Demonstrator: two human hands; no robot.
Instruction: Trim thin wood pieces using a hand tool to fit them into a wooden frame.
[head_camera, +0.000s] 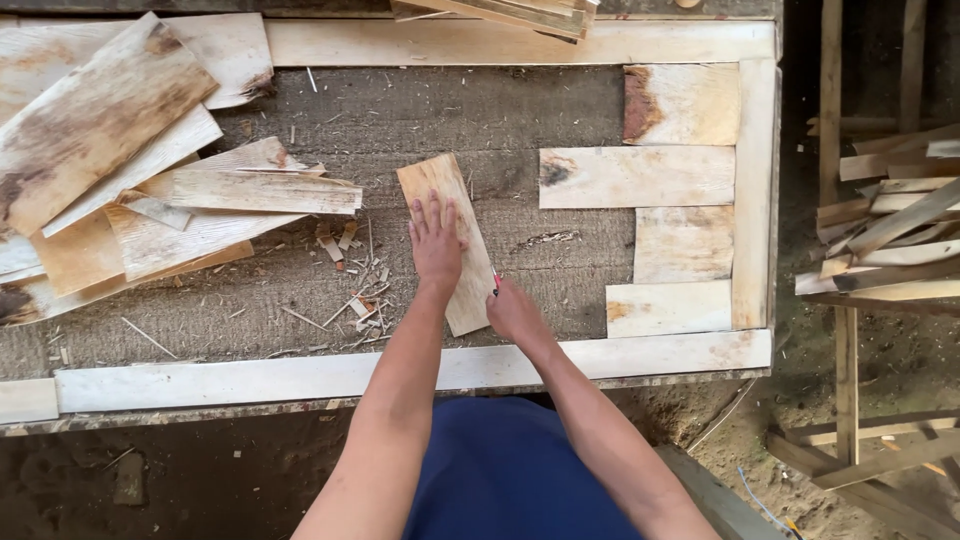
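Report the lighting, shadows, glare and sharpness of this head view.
Head view: soft, even daylight, no glare; the pale wooden veneer strip under the left hand is sharp, and the right hand at its edge is crisp too; only faint shadows beneath the loose pile of veneer sheets; the dirt ground at right lies darker.

Both my bare arms reach forward from the bottom of the view, elbows apart and forearms converging toward each other. My left hand (436, 243) lies palm down, fingers straight and slightly spread, pointing away from me. My right hand (514, 312) sits just beside and nearer my body, curled into a loose fist (knuckles up, fingertips hidden), wrist bent slightly inward.
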